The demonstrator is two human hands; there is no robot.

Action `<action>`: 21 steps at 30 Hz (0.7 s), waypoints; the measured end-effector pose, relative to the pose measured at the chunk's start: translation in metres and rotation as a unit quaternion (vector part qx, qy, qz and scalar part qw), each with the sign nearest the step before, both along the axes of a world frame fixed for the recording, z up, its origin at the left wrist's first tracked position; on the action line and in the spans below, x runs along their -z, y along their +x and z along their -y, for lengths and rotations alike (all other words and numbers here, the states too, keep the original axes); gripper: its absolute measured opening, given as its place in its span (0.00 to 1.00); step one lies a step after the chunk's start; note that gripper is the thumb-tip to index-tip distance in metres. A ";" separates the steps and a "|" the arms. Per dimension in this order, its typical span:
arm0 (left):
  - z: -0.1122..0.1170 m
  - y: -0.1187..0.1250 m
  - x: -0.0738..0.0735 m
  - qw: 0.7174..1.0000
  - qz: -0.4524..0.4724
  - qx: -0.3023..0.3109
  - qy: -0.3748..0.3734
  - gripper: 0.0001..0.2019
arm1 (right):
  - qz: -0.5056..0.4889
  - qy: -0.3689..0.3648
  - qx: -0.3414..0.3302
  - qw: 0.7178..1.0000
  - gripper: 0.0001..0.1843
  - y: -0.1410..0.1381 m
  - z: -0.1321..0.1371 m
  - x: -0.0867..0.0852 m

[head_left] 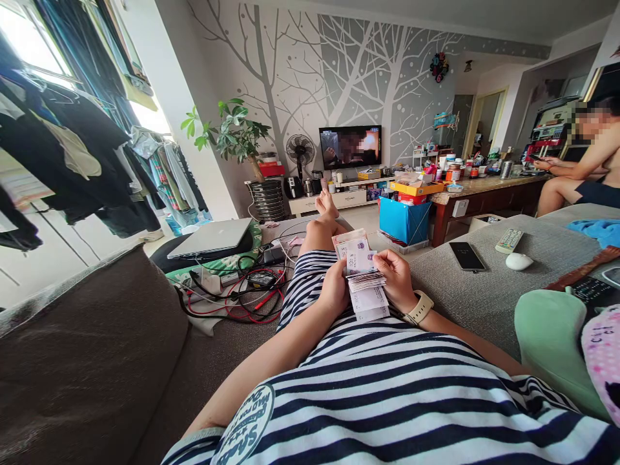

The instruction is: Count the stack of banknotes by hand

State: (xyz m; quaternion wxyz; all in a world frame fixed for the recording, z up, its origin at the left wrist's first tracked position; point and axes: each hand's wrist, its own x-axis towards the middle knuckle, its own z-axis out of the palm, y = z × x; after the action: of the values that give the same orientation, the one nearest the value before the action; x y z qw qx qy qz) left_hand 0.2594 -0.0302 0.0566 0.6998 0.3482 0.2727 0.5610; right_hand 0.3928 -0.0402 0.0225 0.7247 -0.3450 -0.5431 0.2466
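A bundle of banknotes (371,300) is held over my lap, with the edges of several notes fanned out in the middle. A pale purple banknote (353,256) stands upright behind them, and an orange-brown note edge shows at its top. My left hand (335,287) is closed on the left side of the bundle, its thumb lying against the notes. My right hand (396,279), with a cream watch (420,309) on the wrist, pinches the upper right edge of the notes. Some fingers of both hands are hidden behind the paper.
Tangled cables (247,290) and a laptop (213,239) lie to my left. On the right of the sofa are a phone (467,256), a remote (510,241), a white mouse (518,261) and a green cushion (547,342). Another person (588,158) sits at the far right.
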 end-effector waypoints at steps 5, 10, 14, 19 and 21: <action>0.000 -0.001 0.001 1.000 -0.006 -0.014 -0.001 0.06 | 0.006 0.002 -0.001 1.000 0.25 0.000 -0.001 0.001; 0.000 -0.002 0.002 1.000 0.000 -0.003 -0.011 0.08 | 0.011 0.012 -0.012 1.000 0.28 -0.001 0.002 0.000; 0.001 -0.003 0.003 1.000 0.000 -0.015 -0.010 0.10 | 0.008 0.000 -0.019 1.000 0.28 -0.001 0.000 0.002; 0.001 -0.006 0.004 1.000 -0.022 -0.003 0.022 0.12 | -0.027 -0.035 0.012 0.999 0.25 -0.002 -0.006 0.005; 0.001 -0.007 0.005 0.999 -0.027 0.002 0.024 0.14 | -0.027 -0.042 0.012 0.999 0.24 -0.001 -0.007 0.006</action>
State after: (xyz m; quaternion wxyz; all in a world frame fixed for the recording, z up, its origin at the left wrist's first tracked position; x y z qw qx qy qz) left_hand 0.2523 -0.0309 0.0513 0.6846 0.3808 0.2770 0.5564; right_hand 0.3917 -0.0330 0.0168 0.7268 -0.3751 -0.5083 0.2695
